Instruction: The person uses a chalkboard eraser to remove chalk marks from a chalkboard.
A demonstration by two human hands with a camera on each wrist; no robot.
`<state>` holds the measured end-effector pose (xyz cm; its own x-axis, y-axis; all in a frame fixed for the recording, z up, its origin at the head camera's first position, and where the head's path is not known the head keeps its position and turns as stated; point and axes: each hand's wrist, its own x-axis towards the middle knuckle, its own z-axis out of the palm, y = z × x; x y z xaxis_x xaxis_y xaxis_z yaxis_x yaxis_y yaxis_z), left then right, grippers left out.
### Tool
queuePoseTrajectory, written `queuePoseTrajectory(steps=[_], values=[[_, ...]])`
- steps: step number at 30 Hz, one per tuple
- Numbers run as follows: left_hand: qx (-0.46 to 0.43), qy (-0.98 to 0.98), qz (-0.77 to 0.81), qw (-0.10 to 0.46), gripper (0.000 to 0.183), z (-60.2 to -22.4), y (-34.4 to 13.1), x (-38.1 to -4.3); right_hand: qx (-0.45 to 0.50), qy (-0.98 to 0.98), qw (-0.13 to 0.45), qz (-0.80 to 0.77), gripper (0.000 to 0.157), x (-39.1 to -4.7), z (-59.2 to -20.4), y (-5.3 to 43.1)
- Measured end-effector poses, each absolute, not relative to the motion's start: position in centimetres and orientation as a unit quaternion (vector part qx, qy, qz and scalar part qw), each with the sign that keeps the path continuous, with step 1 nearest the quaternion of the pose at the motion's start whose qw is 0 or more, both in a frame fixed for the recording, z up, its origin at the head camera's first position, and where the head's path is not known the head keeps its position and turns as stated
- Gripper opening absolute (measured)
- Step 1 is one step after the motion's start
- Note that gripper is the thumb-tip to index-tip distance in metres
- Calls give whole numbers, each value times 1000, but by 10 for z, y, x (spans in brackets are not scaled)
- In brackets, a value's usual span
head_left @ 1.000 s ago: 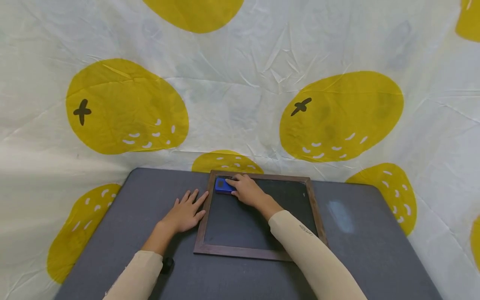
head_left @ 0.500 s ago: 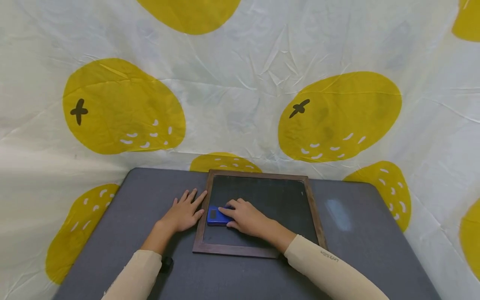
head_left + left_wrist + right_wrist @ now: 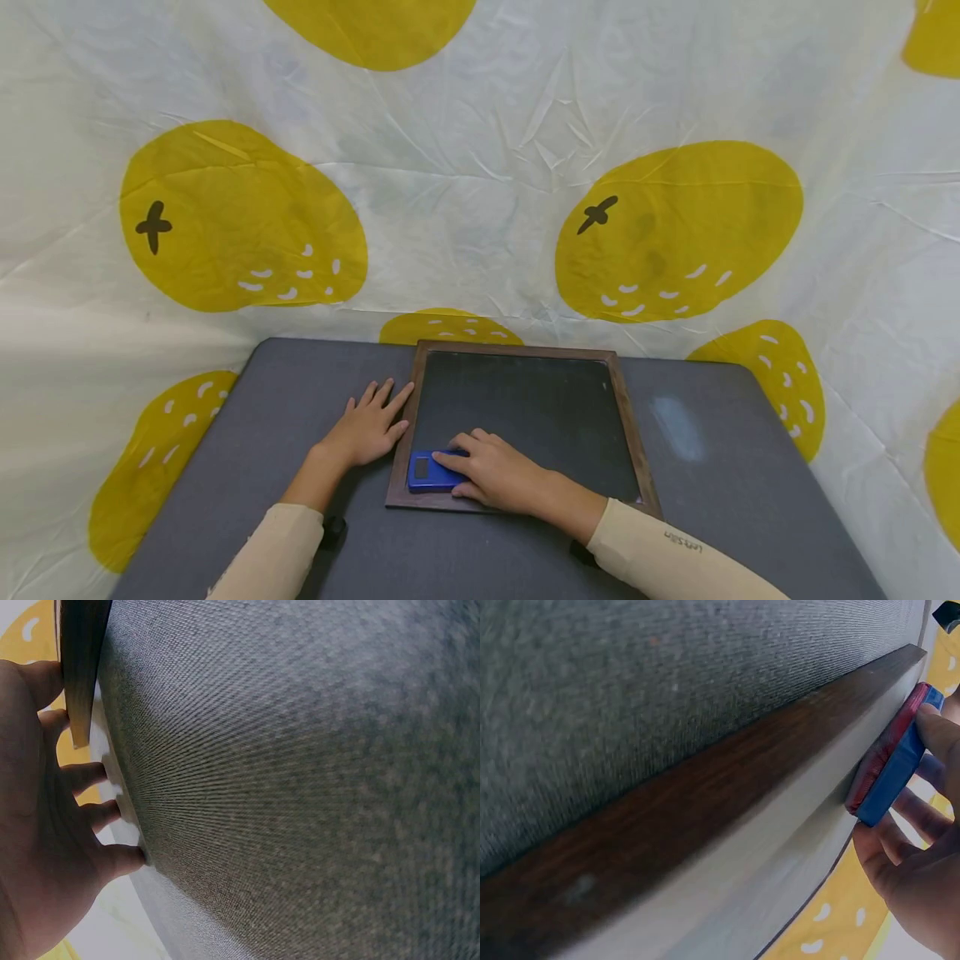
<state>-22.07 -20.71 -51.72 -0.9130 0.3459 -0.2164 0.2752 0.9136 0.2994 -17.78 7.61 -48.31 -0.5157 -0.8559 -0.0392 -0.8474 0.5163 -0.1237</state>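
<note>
A chalkboard (image 3: pixel 525 408) in a brown wooden frame lies on the grey table. My right hand (image 3: pixel 498 475) grips a blue board eraser (image 3: pixel 429 472) on the board's near left corner. In the right wrist view the eraser (image 3: pixel 896 761) shows a red pad under its blue back, with the thumb on one side and fingers around the other. Spread on the table, my left hand (image 3: pixel 363 429) touches the frame's left side with its fingertips. In the left wrist view the left hand (image 3: pixel 45 802) has its thumb and index finger against the frame's edge (image 3: pixel 81 667).
A whitish chalky smudge (image 3: pixel 677 429) marks the grey table (image 3: pixel 720 492) right of the board. Behind the table hangs a white cloth (image 3: pixel 450 225) printed with yellow fruit shapes. Dark bands sit at both wrists, below the sleeves.
My right hand has slid the eraser down the board's left side, from the far left corner to the near left corner. The left hand has stayed beside the frame.
</note>
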Motion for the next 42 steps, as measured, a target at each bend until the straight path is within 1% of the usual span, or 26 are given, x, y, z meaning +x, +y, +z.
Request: queuePoseTrajectory(steps=[6, 11, 15, 20, 25, 30, 34, 42], values=[[160, 969, 135, 133, 64, -515, -207, -219, -487, 872, 43, -33, 59, -181, -484, 74], [158, 970, 134, 130, 64, -516, -206, -220, -480, 877, 30, -20, 58, -195, -485, 74], [157, 970, 131, 134, 64, -518, -207, -220, -458, 888, 34, -25, 57, -217, -484, 71], [153, 969, 133, 138, 64, -519, -207, -221, -417, 907, 40, -43, 54, -254, -489, 67], [156, 968, 139, 137, 64, -520, -207, -221, -364, 929, 34, -60, 53, -288, -498, 63], [158, 969, 135, 135, 64, -522, -206, -221, -299, 951, 52, -59, 53, -313, -502, 58], [157, 968, 138, 137, 63, -520, -205, -220, -274, 958, 61, -56, 53, -324, -502, 56], [148, 969, 138, 138, 63, -520, -203, -221, -269, 959, 71, -45, 54, -332, -502, 56]])
